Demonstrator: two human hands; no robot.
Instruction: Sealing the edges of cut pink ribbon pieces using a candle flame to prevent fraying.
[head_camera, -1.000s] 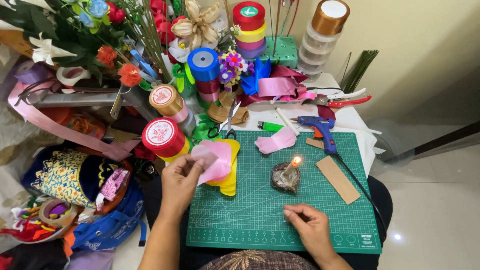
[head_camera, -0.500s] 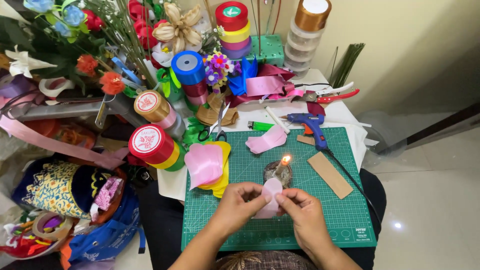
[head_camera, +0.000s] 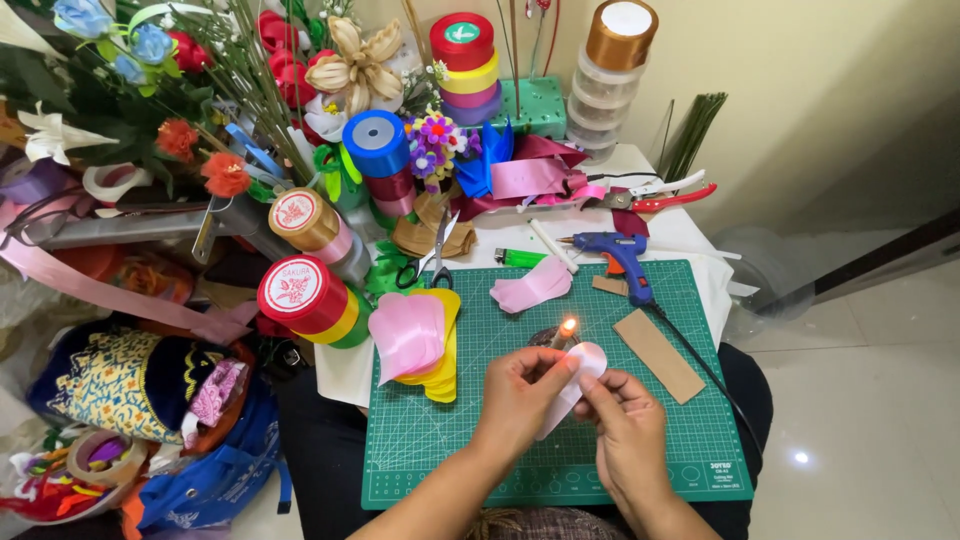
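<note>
Both hands pinch a pale pink ribbon petal over the green cutting mat, left hand and right hand gripping opposite edges. A candle flame burns at the petal's twelve o'clock, and a stack of pink and yellow petals lies at nine o'clock.

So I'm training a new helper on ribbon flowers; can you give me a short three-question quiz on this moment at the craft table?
1. True or false: the candle flame is lit.
2. What do the left hand and right hand hold together? A) scissors B) a pale pink ribbon petal C) a lighter
3. What blue tool lies on the green cutting mat beyond the flame?

Key: 1 true. 2 B. 3 the glue gun.
</note>
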